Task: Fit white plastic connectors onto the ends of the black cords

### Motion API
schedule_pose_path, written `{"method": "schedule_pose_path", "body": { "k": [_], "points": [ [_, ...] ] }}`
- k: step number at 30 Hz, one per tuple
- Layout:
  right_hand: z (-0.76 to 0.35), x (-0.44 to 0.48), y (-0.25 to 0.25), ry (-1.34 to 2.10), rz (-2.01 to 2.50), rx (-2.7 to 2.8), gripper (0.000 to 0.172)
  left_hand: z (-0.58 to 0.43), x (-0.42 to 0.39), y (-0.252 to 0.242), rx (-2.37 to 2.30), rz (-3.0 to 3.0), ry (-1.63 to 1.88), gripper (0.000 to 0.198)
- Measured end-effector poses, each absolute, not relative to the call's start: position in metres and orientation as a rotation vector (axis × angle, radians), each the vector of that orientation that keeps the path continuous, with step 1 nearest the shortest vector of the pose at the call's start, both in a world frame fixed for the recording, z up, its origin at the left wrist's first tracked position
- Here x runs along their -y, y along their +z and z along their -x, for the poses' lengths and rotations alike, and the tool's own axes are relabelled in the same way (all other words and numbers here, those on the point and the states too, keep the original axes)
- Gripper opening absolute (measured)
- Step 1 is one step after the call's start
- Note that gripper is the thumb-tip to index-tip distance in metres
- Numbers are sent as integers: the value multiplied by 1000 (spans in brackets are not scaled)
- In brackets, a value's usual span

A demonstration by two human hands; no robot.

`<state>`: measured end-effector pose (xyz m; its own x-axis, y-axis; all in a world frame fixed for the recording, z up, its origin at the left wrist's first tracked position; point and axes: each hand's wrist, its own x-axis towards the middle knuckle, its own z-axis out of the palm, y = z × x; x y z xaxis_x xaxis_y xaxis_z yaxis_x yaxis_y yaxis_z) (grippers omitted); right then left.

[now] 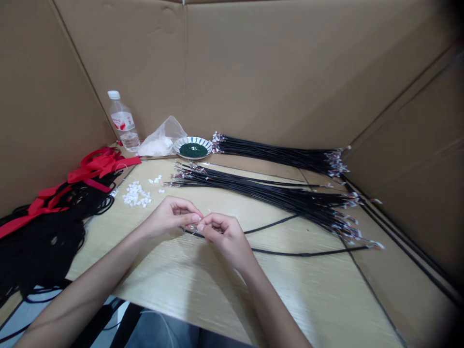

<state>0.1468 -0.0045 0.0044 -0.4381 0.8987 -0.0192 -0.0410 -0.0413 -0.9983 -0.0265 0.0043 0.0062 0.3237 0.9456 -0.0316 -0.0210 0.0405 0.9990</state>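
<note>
My left hand (170,216) and my right hand (223,237) meet above the wooden table (181,290), their fingertips pinched together on a thin black cable (308,253) near its small end fitting. The fingers hide most of that end, so its exact shape cannot be made out. The cable runs out from under my hands and loops across the table to the right. Just beyond my hands lies a large bundle of black cables (261,193) with multicoloured wire ends. To the left of my hands is a pile of small white connectors (136,195).
A second black cable bundle (279,154) lies along the back. Nearby stand a plate of green granules (193,148), a plastic bag (163,140) and a water bottle (122,121). Red ribbon (97,164) and black cords (43,246) heap at left. Cardboard walls (290,72) surround the table.
</note>
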Motion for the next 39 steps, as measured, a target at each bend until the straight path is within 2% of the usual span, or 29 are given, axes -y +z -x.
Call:
{"method": "schedule_pose_path", "body": {
  "k": [14,20,29,39],
  "points": [
    [-147,3,3,1558,950,1494,17,22,-2,8,-1006,-1315,1016,22],
    [-150,2,3,1547,932,1449,20,30,-5,9,-851,-1320,1010,30],
    [-151,0,2,1548,913,1407,22,31,-4,7,-771,-1480,1005,12],
    [-151,-1,1,1564,901,1388,23,31,-5,8,-784,-1541,1029,10]
  ]
}}
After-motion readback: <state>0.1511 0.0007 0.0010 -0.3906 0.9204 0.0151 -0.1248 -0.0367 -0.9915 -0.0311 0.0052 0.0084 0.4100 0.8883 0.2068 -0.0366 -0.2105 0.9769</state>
